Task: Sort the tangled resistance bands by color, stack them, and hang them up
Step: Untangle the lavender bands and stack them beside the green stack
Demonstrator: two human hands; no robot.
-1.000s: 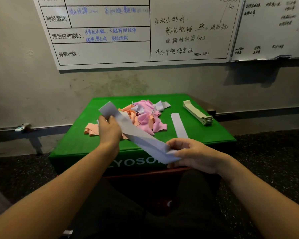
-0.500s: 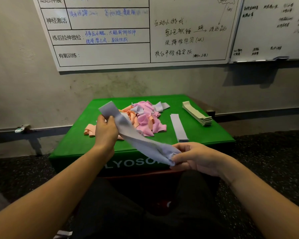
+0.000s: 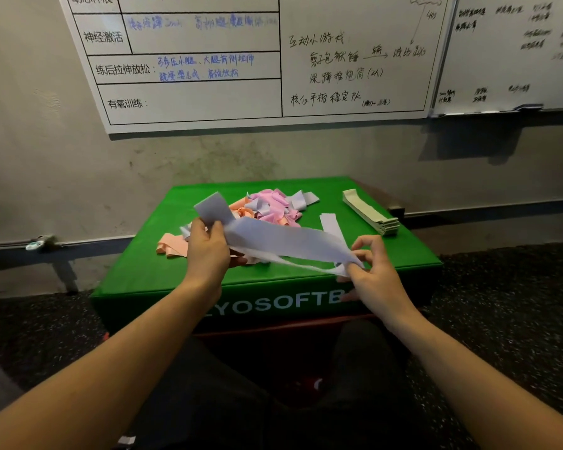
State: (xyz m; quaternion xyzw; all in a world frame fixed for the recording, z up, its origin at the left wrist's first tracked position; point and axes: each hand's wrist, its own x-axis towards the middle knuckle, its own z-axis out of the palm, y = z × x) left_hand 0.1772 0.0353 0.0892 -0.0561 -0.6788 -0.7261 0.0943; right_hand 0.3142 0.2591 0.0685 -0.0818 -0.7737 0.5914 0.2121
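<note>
The purple band (image 3: 283,238) now sits higher and flatter over the green box (image 3: 176,274). The left hand (image 3: 208,251) grips its 10 o'clock end, and the right hand (image 3: 371,271) pinches its 4 o'clock end. I think it goes on the purple strip (image 3: 330,224) next.

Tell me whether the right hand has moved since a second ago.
Yes. The right hand went up and away from the person, from below the green box's front edge to over its top, still pinching the lavender band.

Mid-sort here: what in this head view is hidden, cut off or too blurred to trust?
- Purple strip on the box: near end hidden behind the held purple band.
- Held band near the right hand: motion-blurred, so layers are unclear.
- Tangled pile: partly behind the left hand, count unclear.
- Whiteboard: cut off at top.
</note>
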